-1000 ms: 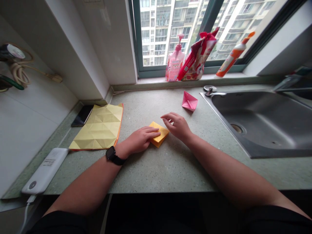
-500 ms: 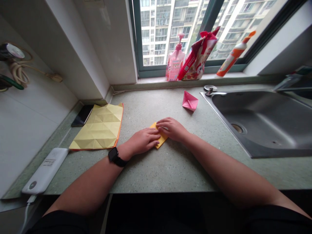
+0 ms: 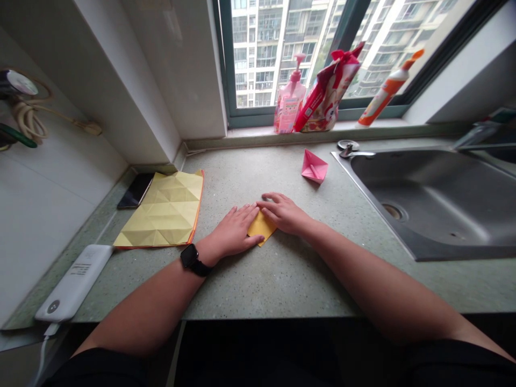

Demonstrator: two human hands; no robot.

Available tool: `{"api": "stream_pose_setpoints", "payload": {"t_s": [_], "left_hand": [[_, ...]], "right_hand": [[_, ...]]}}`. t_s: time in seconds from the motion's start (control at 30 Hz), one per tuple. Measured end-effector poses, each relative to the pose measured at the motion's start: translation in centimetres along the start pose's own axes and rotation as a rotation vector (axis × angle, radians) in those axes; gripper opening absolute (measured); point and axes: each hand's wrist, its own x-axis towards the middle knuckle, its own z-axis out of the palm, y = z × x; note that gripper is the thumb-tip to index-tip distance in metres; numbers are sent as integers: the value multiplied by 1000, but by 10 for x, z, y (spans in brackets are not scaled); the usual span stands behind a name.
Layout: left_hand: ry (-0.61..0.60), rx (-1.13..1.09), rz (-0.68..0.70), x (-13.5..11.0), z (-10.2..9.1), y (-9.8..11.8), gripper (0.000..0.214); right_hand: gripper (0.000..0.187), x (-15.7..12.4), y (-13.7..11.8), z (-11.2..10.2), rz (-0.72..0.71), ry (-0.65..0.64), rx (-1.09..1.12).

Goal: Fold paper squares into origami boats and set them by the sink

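Left hand: The person's open left hand (image 3: 236, 228) lies palm down on the counter, fingers spread, fingertips meeting the left side of the paper. It is not clenched and does not pinch anything. A black wristwatch (image 3: 190, 257) circles the wrist.

Right hand: The open right hand (image 3: 284, 214) rests palm down, with its fingers laid over the upper part of the paper. It too is flat rather than closed around anything.

Paper in hand: A small folded piece of yellow-orange paper (image 3: 263, 228) lies flat between the two hands, near the middle of the frame, held against the counter and partly covered by the right fingers.

Counter: A speckled grey-green stone countertop (image 3: 258, 285) runs across the frame beneath both forearms.

Left of the hands: A large creased yellow paper sheet (image 3: 161, 209), edged in orange, lies just beside the left hand. A black smartphone (image 3: 136, 191) sits partly under its far corner, and a white power bank (image 3: 74, 282) lies along the counter's lower left edge.

Right of the hands: A pink folded paper shape (image 3: 314, 167) sits beyond the right hand, near a stainless steel sink (image 3: 427, 204).

Windowsill: A pink pump bottle (image 3: 289, 97), a red-and-white plastic bag (image 3: 328, 91) and an orange-capped squeeze bottle (image 3: 386, 90) stand at top centre, against a dark-framed window (image 3: 228, 64).

Wall: A coiled cable (image 3: 26, 113) hangs at upper left.
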Motion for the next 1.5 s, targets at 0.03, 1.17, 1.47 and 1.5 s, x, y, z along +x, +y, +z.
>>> {"api": "stream_pose_setpoints", "payload": {"t_s": [0.03, 1.17, 1.47, 1.5], "left_hand": [[-16, 6, -25, 1, -1, 1, 86], [-98, 222, -388, 0, -9, -7, 77], [213, 68, -45, 5, -10, -18, 63], [163, 44, 13, 5, -9, -14, 64]], "right_hand": [[36, 0, 0, -1, 3, -11, -2], [92, -1, -8, -11, 66, -298, -113], [93, -1, -6, -8, 58, -281, -98], [92, -1, -5, -7, 50, -278, -99]]}}
